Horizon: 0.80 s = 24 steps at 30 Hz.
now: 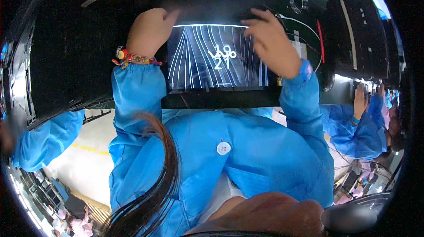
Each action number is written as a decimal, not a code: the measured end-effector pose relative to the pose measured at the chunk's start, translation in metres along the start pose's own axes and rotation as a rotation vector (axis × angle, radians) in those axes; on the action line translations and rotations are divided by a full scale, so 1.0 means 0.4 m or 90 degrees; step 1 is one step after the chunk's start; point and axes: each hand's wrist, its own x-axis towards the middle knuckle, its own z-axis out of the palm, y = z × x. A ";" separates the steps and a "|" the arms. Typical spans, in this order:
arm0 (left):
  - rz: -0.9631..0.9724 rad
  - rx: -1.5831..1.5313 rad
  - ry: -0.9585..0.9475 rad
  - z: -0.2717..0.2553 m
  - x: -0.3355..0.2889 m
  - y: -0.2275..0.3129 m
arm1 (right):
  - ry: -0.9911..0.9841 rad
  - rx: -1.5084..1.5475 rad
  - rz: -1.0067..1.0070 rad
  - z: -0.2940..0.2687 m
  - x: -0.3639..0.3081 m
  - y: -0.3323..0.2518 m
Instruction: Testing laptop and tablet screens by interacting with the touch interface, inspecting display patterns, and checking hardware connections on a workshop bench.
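A tablet-like device with a lit screen (194,75) lies on the dark bench in front of me, showing white curved lines and large digits. My left hand (148,34), with a colourful beaded bracelet at its wrist, is at the screen's far left corner. Its thumb points toward the screen; the other fingers are hidden behind the hand. Over the far right corner is my right hand (271,45), fingers apart and slightly bent, with nothing seen in them. Whether its fingertips touch the device I cannot tell.
To the right lie a thin white cable (304,21), a red pen-like stick (320,41) and a small clear ring-shaped item (299,4). Black ribbed trays (366,38) stand farther right. People in blue sleeves (360,133) sit on both sides.
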 end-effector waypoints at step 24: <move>-0.098 -0.727 0.087 0.076 -0.053 -0.009 | -0.095 0.079 0.053 -0.030 -0.115 0.052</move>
